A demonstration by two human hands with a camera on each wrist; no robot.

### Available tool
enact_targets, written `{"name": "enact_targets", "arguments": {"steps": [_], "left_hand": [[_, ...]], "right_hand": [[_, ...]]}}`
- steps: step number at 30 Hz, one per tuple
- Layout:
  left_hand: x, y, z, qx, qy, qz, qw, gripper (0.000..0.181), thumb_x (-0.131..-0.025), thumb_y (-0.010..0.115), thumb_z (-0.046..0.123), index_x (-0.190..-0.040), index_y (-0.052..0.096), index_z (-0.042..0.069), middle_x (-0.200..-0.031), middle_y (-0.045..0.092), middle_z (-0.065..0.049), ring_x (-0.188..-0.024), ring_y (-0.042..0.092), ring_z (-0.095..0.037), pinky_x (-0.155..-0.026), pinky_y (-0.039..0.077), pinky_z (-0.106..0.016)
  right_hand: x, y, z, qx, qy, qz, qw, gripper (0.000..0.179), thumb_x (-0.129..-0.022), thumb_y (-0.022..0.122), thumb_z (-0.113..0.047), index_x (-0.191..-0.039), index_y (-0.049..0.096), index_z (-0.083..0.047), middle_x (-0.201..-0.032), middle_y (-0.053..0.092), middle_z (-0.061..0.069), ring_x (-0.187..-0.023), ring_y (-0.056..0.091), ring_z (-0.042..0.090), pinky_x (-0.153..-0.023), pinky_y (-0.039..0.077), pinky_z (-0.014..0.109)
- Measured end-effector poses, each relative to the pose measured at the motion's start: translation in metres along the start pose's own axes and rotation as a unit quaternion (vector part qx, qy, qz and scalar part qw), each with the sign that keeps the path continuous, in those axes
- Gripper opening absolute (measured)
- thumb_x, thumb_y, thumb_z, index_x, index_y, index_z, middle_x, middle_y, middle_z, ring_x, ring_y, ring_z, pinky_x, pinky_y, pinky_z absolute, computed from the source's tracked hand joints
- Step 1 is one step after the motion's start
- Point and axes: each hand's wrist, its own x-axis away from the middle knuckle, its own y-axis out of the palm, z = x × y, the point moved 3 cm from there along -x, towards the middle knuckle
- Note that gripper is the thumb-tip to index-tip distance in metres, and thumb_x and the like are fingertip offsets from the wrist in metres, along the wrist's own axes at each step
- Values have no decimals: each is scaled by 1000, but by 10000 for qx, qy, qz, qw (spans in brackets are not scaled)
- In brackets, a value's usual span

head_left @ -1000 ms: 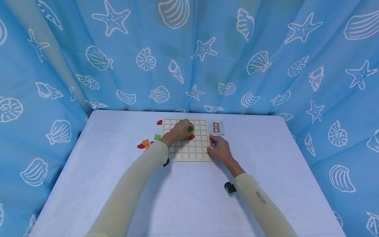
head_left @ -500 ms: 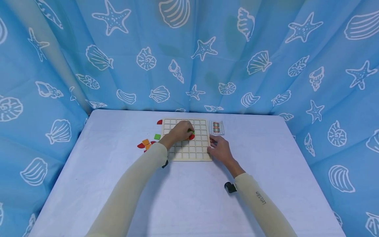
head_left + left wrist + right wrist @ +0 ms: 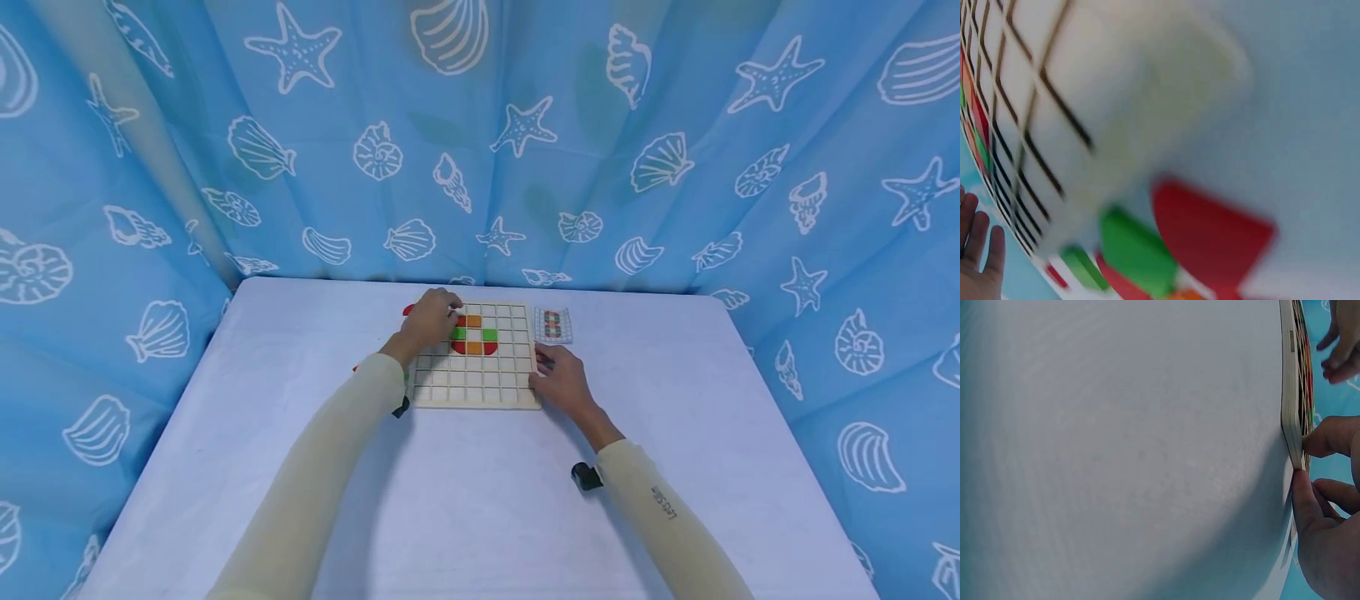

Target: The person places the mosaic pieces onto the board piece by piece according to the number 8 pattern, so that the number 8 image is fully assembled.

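Note:
A pale wooden grid board (image 3: pixel 480 393) lies on the table, with red, orange and green tiles set in a ring in its upper half. Among them are a green tile (image 3: pixel 490 335) and an orange tile (image 3: pixel 474 322). My left hand (image 3: pixel 429 318) is over the board's upper left corner, covering part of it; its fingers look extended in the left wrist view (image 3: pixel 982 265), holding nothing. At the board's right edge, my right hand (image 3: pixel 561 379) grips the rim, thumb on top and a finger against the side, as the right wrist view shows.
A small pattern card (image 3: pixel 552 325) lies right of the board. Loose pieces, including a red one (image 3: pixel 1210 234) and a green one (image 3: pixel 1135 250), lie left of the board, mostly hidden by the left arm in the head view. A blue shell-print curtain (image 3: pixel 525 167) stands behind.
My left hand has let go of the green tile, which now sits in the grid, and has moved left and up. My right hand stays on the board's edge.

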Motion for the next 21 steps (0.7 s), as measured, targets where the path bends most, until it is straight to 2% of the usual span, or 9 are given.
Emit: {"name": "enact_targets", "arguments": {"steps": [5,10,14,21], "left_hand": [[7,-17,-24,-254,-666,80,9974,28,-96,57,13,-122,64,5,-117,59,-10,-113,52,-24,-100,44,-39],[14,-31,-41,-427,-1110,162,9928,31,-94,59,12,-124,63,3,-118,57,-13,-111,51,-27,-98,45,-41],[16,-33,-50,-402,-1175,121,9922,32,-93,61,12,-124,63,1,-120,55,-16,-110,50,-28,-100,45,-42],[16,-27,-59,-170,-1118,28,9936,33,-94,61,11,-126,62,2,-120,57,-15,-109,50,-27,-102,43,-40]], "right_hand": [[0,0,-1,-28,28,-2,10000,60,-82,68,-7,-140,50,-2,-119,56,11,-112,58,22,-94,49,32],[0,1,-1,-6,67,3,10000,61,-82,69,-8,-140,50,-3,-119,56,10,-112,57,21,-95,49,32],[0,1,1,-10,66,0,10000,61,-83,69,-8,-140,50,-3,-120,56,11,-112,57,22,-95,49,33],[0,1,1,-92,-42,24,9999,61,-82,69,-8,-139,50,-2,-119,57,11,-111,58,22,-94,49,32]]}}
